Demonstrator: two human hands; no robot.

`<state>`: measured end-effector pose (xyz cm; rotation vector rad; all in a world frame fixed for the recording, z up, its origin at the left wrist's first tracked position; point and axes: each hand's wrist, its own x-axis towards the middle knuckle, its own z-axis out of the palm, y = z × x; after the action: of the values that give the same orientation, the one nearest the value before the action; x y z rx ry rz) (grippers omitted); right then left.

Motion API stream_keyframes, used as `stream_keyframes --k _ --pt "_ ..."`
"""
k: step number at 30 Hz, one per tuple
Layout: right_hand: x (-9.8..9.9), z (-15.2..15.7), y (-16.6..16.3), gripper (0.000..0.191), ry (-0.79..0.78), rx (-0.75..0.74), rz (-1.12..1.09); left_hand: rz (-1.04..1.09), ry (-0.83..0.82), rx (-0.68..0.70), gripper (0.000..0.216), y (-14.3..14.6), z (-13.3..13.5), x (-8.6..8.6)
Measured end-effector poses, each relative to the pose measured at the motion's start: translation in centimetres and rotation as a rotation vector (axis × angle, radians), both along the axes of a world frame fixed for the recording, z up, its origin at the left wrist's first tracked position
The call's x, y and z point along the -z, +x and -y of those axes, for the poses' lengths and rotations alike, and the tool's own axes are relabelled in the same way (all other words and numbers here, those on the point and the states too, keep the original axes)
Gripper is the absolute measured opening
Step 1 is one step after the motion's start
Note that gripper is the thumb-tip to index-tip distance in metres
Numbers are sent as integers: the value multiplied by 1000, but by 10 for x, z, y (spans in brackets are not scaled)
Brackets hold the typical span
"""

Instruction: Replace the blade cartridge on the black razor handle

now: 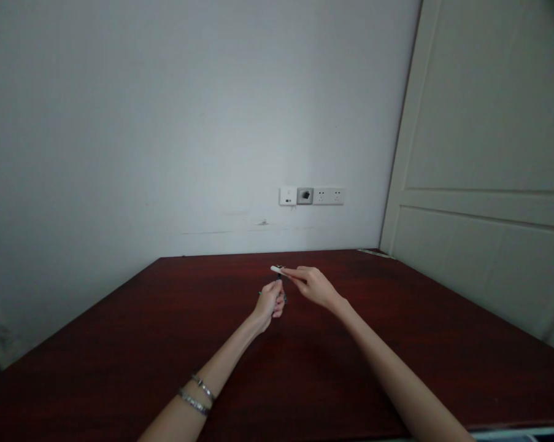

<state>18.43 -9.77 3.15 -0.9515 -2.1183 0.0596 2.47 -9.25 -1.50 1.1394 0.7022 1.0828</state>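
Both my arms reach out over a dark red-brown table. My left hand is closed in a fist around a thin dark stick-like thing, perhaps a pen, that stands upright out of the fist. My right hand pinches a small white piece, perhaps a cap, at the fingertips, right above the top of the thin thing. The two hands nearly touch. Two silver bracelets ring my left wrist.
A white wall stands behind the table, with a row of wall sockets above the far edge. A cream panelled door closes off the right side. A pale strip shows at the table's near right edge.
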Motion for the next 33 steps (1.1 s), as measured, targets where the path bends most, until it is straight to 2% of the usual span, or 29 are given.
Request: stream_keyframes --k 6,13,18,23,28,30,33 --pt "13 -4 16 33 12 142 -10 11 35 -72 42 -4 -4 0" --pt "13 -5 5 37 85 224 64 -78 49 -114 42 -4 -6 3" --pt "11 -4 13 36 105 266 75 -125 65 -138 40 -3 -4 3" --pt "11 -2 4 34 93 214 20 -183 59 -148 39 2 -2 6" --pt "14 -7 8 33 77 208 -49 -127 123 -159 39 0 -1 1" --pt "16 -10 17 32 33 184 -130 -111 169 -182 39 -5 -1 -2" --pt "12 -11 28 35 -130 44 -325 -118 253 -209 37 -13 -1 -6"
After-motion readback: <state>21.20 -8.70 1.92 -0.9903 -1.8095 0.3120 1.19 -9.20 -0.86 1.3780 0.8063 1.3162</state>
